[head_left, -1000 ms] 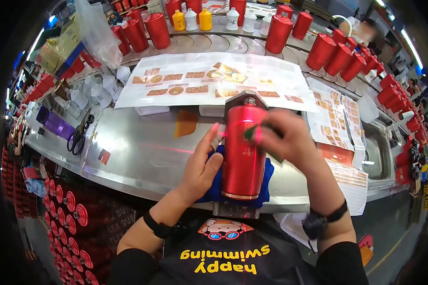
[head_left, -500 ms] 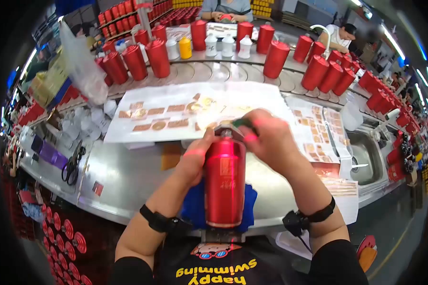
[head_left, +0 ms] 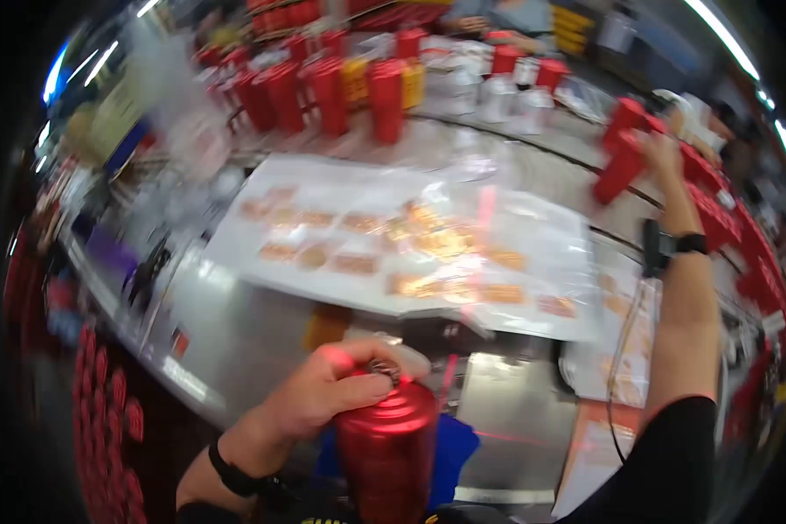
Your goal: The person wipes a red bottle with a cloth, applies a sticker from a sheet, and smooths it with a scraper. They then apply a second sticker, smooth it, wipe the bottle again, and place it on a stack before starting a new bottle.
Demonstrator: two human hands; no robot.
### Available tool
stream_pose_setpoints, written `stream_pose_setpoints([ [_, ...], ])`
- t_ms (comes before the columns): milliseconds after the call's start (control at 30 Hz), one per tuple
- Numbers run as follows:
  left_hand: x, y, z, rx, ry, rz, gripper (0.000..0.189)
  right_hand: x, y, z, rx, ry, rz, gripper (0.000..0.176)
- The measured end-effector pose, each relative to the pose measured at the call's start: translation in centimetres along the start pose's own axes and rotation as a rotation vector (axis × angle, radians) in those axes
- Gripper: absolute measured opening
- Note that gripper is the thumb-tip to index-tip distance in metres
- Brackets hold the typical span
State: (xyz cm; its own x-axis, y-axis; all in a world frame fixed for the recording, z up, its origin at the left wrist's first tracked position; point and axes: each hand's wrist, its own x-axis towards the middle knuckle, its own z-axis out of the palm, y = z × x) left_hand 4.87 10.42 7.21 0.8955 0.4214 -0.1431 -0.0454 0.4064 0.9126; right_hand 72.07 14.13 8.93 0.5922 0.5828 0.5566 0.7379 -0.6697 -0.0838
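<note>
Reaching far into the upper right of the frame, the right hand (head_left: 659, 153) has left the metallic red bottle (head_left: 389, 454) at which it was working half a second ago and is now at a second red bottle (head_left: 618, 170), on the near edge of the crowded row there. Its fingers seem to touch that bottle's upper end, but blur hides whether they have closed on it, and the green piece they held earlier does not show. The left hand (head_left: 349, 389), at lower centre, has moved up to the first bottle's neck and clasps it between thumb and fingers. That bottle now sits lower in the frame, its base cut off by the bottom edge, in front of a blue cloth (head_left: 454, 458) on the steel desk (head_left: 258, 323) and below the dark stand (head_left: 441, 327). Beyond lies the white sheet (head_left: 541, 214) of gold and copper-coloured labels, where it was before. The change suggests that attention to the first bottle's front has given way to handling two bottles at once.
</note>
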Motion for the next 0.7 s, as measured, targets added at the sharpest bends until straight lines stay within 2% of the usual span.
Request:
stream_pose_setpoints([
  [67, -2.7, 0.2, 0.0, -0.035, 0.144, 0.017, 0.026, -0.4, 1.9, 1.4, -0.029, 0.064, -0.08, 0.045],
  [100, -3.4, 0.4, 0.3, 0.004, 0.198, 0.096, 0.03, -1.8, 1.1, 1.5, 0.025, 0.142, -0.165, 0.045],
  [167, -5.2, -0.1, 0.1, 0.061, 0.304, 0.229, 0.035, -7.5, -1.7, 1.7, 0.22, 0.27, -0.337, 0.045],
  [200, -6.2, -0.7, 0.0, 0.074, 0.337, 0.292, 0.034, -12.0, -3.8, 1.5, 0.348, 0.245, -0.396, 0.044],
  [267, -8.4, -0.7, 0.7, 0.014, 0.445, 0.333, 0.033, -23.6, -7.7, 0.6, 0.558, 0.099, -0.473, 0.044],
  [333, -11.1, -0.9, 1.5, -0.005, 0.521, 0.368, 0.036, -34.2, -11.5, 0.3, 0.661, -0.146, -0.498, 0.043],
  [433, -15.0, -0.3, 1.9, 0.043, 0.719, 0.449, 0.042, -44.7, -15.1, -0.1, 0.738, -0.415, -0.513, 0.042],
  [467, -16.1, -0.6, 1.9, 0.016, 0.774, 0.503, 0.043, -46.4, -15.6, -0.2, 0.746, -0.469, -0.506, 0.042],
  [500, -17.2, -0.4, 1.4, 0.17, 0.854, 0.512, 0.043, -46.9, -15.8, -0.2, 0.754, -0.486, -0.497, 0.042],
  [533, -18.5, -0.5, 1.0, 0.162, 0.911, 0.514, 0.043, -47.5, -15.6, -0.1, 0.763, -0.505, -0.475, 0.042],
  [567, -20.1, 0.5, 1.7, 0.192, 0.994, 0.426, 0.043, -47.4, -15.1, -0.1, 0.766, -0.509, -0.46, 0.041],
  [667, -24.5, 0.2, 0.1, 0.407, 1.206, 0.503, 0.042, -46.2, -14.1, 0.0, 0.769, -0.501, -0.423, 0.041],
  [700, -26.5, -0.1, -0.7, 0.394, 1.241, 0.548, 0.033, -45.8, -13.9, -0.1, 0.77, -0.491, -0.415, 0.04],
])
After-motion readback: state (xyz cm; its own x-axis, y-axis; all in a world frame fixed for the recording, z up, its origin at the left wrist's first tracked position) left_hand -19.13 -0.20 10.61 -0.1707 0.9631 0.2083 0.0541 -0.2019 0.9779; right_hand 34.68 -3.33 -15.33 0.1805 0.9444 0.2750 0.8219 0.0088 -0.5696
